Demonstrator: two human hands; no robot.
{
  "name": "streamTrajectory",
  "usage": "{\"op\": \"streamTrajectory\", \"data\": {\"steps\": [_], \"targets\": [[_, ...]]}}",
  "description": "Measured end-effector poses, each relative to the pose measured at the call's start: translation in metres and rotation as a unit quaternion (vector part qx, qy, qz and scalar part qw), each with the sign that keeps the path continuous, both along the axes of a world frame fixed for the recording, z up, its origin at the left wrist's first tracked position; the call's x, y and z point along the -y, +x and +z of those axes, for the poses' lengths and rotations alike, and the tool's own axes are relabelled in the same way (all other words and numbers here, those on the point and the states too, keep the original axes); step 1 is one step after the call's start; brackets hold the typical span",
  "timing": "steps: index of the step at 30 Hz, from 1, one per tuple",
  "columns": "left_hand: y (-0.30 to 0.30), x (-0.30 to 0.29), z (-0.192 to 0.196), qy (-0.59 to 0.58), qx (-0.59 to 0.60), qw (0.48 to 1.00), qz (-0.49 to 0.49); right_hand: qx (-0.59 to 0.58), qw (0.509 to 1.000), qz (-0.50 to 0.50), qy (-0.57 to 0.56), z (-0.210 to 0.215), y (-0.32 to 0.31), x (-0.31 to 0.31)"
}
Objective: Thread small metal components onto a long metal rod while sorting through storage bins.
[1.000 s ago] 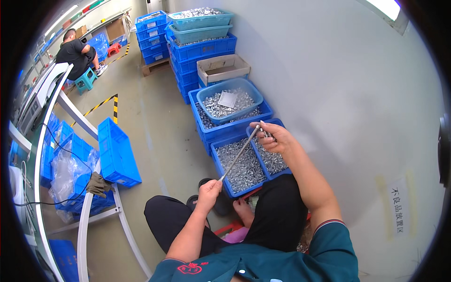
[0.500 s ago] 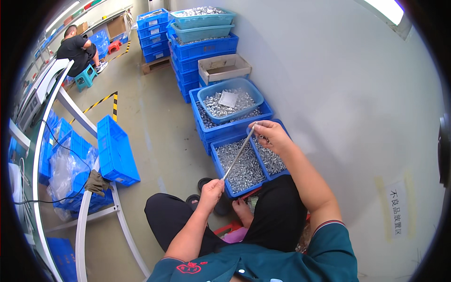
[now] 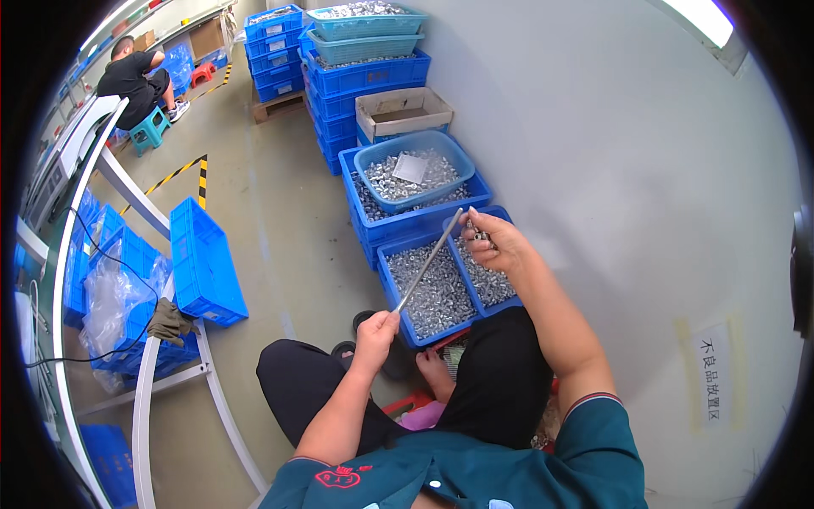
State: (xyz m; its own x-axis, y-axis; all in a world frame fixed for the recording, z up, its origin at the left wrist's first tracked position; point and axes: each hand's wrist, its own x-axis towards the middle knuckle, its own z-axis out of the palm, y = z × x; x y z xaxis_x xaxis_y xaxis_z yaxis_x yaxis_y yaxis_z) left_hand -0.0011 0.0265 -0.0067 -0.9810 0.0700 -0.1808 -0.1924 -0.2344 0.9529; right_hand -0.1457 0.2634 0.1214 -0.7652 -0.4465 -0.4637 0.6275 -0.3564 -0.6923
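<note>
The left hand (image 3: 376,327) is clenched on the lower end of a thin metal rod (image 3: 428,261). The right hand (image 3: 496,242) pinches small silver parts at its upper end, above the blue bin (image 3: 398,284) of parts. Bare floor (image 3: 288,229) lies open leftward; the wall (image 3: 610,195) is close on the right.

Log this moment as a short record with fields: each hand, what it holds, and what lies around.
left hand: grips the lower end of a thin metal rod
right hand: at the rod's upper end, pinching small metal parts
rod: slanted, above the crate
blue crate: two compartments, both filled with small metal parts
behind it: light blue basket of parts set in another blue crate
far left: a seated person on a stool
</note>
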Motion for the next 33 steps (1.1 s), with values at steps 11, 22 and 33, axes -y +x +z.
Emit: {"op": "streamTrajectory", "data": {"steps": [11,22,33], "targets": [[0.006,0.006,-0.004,-0.086,-0.070,0.994,0.015,0.021,0.996,-0.036,-0.075,-0.001,-0.005,-0.007],[0.007,0.009,-0.008,-0.102,-0.090,0.991,0.010,0.002,0.999,0.037,-0.029,0.005,-0.003,-0.004],[0.008,0.007,-0.001,-0.161,-0.113,0.979,0.047,-0.063,0.994,0.054,0.075,0.011,0.001,0.002]]}}
